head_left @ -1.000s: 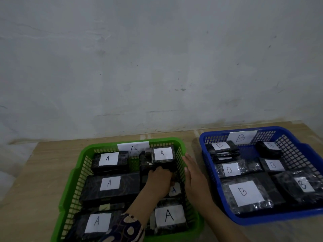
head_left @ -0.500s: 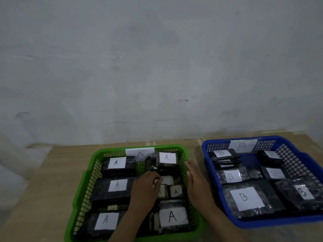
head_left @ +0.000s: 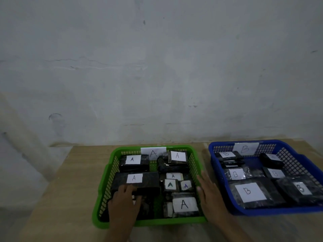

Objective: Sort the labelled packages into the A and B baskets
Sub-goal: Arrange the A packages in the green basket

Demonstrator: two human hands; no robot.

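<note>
The green basket (head_left: 166, 222) carries an A sign and holds several black wrapped packages with white A labels, among them a long one (head_left: 148, 180) at its middle left. My left hand (head_left: 124, 200) lies inside it at the front left, over a package it hides, with its fingertips touching the long package's near edge. Flat and straight-fingered, my right hand (head_left: 208, 194) rests against the outside of the green basket's right wall. To the right, the blue basket (head_left: 279, 211) has a B sign and several B-labelled packages, the largest (head_left: 272, 198) at the front.
Both baskets stand side by side on a wooden table (head_left: 70, 189) that is pushed against a pale wall. A narrow gap separates the baskets, and my right forearm fills it. No loose package shows on the table outside the baskets.
My left hand has drawn back from the rear right A packages to the front left of the green basket. My right hand has stayed at the basket's wall. The camera tilted upward.
</note>
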